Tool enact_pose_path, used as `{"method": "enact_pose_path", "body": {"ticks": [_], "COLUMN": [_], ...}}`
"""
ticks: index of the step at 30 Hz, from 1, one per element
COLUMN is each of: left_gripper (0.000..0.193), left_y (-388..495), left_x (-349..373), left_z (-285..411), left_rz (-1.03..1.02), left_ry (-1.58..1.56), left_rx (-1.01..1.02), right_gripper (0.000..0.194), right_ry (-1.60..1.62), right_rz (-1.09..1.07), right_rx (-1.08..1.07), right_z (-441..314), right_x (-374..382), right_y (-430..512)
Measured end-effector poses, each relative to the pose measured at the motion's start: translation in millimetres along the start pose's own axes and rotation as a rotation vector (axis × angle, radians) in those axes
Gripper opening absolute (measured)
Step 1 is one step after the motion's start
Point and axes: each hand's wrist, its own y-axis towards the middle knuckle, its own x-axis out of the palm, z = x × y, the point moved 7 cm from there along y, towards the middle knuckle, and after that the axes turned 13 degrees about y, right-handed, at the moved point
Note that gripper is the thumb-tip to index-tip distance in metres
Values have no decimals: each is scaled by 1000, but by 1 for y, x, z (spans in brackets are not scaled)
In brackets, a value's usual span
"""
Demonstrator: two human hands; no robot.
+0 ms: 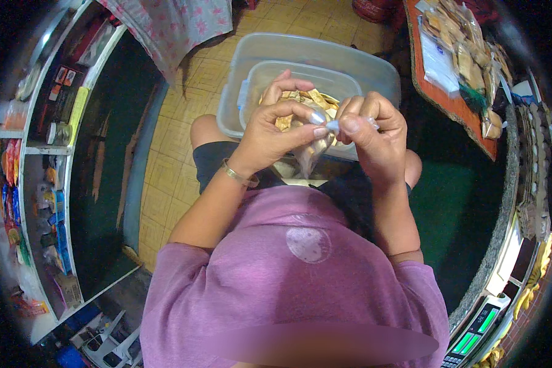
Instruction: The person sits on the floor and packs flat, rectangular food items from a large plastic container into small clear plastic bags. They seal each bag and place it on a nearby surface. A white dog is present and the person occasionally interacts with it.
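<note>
Both my hands meet above a translucent plastic tub (372, 64) that stands between my knees. The neck of a small clear plastic bag (309, 158) is pinched between thumb and index finger of my left hand (280, 124). My right hand (372, 129) grips the bag's top end just beside it. The bag hangs below my fingers, with pale pieces inside, partly hidden by the left hand. A smaller plastic container (257, 76) sits in the tub. Behind my hands lie yellowish-brown dry slices (319, 97), perhaps bread or crackers.
On the right, an orange-red board (425, 78) holds filled clear bags (464, 60) and flat plastic bags (438, 62). A digital scale (476, 333) stands at lower right. White shelves (48, 150) with packaged goods are at left. A floral cloth (184, 23) hangs at upper left.
</note>
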Motion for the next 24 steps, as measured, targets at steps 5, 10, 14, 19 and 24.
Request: {"method": "enact_pose_path", "body": {"ticks": [5,10,14,19,24], "left_gripper": [21,18,17,19,18], "left_y": [4,2,2,0,2], "left_x": [-2,-3,-6,-13,-11], "left_z": [20,52,69,80,79], "left_rz": [-51,18,39,-20,-71], "left_ry": [145,301,355,365,385], "left_rx": [74,225,285,328,328], "right_gripper": [35,29,36,22,38], "right_ry": [-394,-557,268,141,129], "right_rz": [-89,-170,8,2,-116], "right_rx": [-249,-425,-252,10,-22], "right_z": [-20,-39,-38,5,20], "right_x": [27,45,11,-5,-1], "right_y": [-8,-11,7,16,8]}}
